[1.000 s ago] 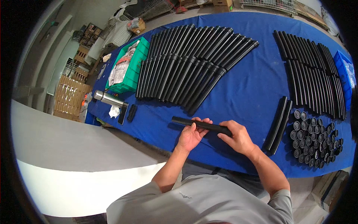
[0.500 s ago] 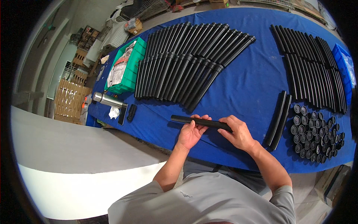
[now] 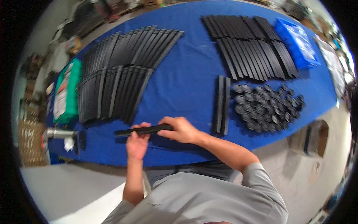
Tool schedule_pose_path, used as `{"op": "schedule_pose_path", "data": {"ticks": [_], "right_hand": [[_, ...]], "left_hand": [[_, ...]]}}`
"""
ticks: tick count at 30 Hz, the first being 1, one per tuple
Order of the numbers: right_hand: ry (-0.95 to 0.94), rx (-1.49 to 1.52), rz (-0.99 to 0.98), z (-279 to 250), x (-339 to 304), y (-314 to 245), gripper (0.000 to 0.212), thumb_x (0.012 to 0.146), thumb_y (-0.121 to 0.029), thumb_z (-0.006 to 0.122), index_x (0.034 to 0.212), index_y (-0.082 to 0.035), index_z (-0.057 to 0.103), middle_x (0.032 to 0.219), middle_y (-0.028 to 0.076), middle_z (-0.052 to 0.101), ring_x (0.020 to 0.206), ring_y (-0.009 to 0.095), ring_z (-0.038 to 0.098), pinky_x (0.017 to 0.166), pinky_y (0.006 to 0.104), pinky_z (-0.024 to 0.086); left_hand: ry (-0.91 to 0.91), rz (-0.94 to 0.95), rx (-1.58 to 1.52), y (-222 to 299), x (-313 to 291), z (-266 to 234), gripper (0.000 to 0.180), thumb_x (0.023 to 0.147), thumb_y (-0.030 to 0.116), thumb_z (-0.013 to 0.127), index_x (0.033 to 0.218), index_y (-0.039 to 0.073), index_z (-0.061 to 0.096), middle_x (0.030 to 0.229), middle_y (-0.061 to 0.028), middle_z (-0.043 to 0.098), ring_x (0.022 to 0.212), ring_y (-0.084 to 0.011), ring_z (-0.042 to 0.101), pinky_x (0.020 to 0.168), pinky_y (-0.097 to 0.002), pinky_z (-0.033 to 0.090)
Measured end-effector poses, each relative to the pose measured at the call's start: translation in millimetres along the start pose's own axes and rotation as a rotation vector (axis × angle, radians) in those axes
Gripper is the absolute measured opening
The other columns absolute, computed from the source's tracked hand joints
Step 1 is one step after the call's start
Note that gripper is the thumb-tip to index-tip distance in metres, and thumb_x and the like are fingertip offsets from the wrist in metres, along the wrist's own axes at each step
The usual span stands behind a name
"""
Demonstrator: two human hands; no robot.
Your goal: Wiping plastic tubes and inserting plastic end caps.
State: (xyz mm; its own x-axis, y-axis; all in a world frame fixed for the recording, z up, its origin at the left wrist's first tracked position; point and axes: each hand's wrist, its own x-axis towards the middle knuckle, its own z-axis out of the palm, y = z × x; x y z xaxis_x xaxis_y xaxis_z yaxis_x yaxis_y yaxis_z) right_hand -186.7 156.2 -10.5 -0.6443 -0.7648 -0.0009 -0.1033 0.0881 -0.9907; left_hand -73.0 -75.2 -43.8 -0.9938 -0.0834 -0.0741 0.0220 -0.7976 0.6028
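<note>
A long black strip point(image 3: 143, 130) lies level just above the near edge of the blue table point(image 3: 190, 74). My left hand point(image 3: 137, 142) grips it near its left-middle, fingers curled over the top. My right hand point(image 3: 179, 129) closes on its right end. Two more black strips point(image 3: 222, 104) lie side by side just right of my right hand. A heap of small black round caps point(image 3: 266, 106) sits further right.
Two fans of several black strips point(image 3: 123, 71) cover the table's left and middle; another row point(image 3: 253, 44) lies at the far right beside a blue bag point(image 3: 296, 41). A green packet point(image 3: 66, 91), a metal cylinder point(image 3: 59, 133) and a small black piece point(image 3: 82, 139) lie at the left end.
The view has swung right and blurred. Both hands still hold the same black strip near the table's front edge.
</note>
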Motion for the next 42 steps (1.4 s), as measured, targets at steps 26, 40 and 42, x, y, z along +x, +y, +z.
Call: {"op": "schedule_pose_path", "data": {"ticks": [26, 40, 42], "right_hand": [[0.228, -0.172, -0.379, 6.6, -0.1, 25.9, 0.03, 0.088, -0.021, 0.07, 0.106, 0.001, 0.062, 0.082, 0.017, 0.065, 0.075, 0.032, 0.066, 0.068, 0.0428, 0.05], [0.07, -0.023, -0.144, -6.3, -5.3, 0.5, 0.028, 0.083, -0.019, 0.072, 0.101, 0.001, 0.063, 0.084, 0.019, 0.065, 0.079, 0.037, 0.066, 0.073, 0.0463, 0.051], [-0.044, 0.052, 0.075, -5.7, -6.0, 2.0, 0.029, 0.082, -0.019, 0.073, 0.101, 0.001, 0.064, 0.083, 0.019, 0.065, 0.079, 0.037, 0.066, 0.072, 0.0461, 0.051]], "left_hand": [[-0.039, -0.041, -0.097, -5.5, 7.8, -15.8, 0.031, 0.096, 0.009, 0.063, 0.125, 0.001, 0.055, 0.137, -0.0232, 0.055, 0.135, -0.0363, 0.047, 0.114, -0.0491, 0.041], [-0.08, -0.042, -0.118, -4.0, 7.3, -20.9, 0.035, 0.098, 0.01, 0.06, 0.129, -0.005, 0.055, 0.14, -0.025, 0.052, 0.137, -0.0371, 0.044, 0.118, -0.0472, 0.037], [-0.098, -0.043, -0.095, -4.1, 7.7, -18.9, 0.035, 0.098, 0.011, 0.059, 0.129, -0.005, 0.055, 0.14, -0.0251, 0.052, 0.137, -0.0371, 0.044, 0.118, -0.0472, 0.037]]}}
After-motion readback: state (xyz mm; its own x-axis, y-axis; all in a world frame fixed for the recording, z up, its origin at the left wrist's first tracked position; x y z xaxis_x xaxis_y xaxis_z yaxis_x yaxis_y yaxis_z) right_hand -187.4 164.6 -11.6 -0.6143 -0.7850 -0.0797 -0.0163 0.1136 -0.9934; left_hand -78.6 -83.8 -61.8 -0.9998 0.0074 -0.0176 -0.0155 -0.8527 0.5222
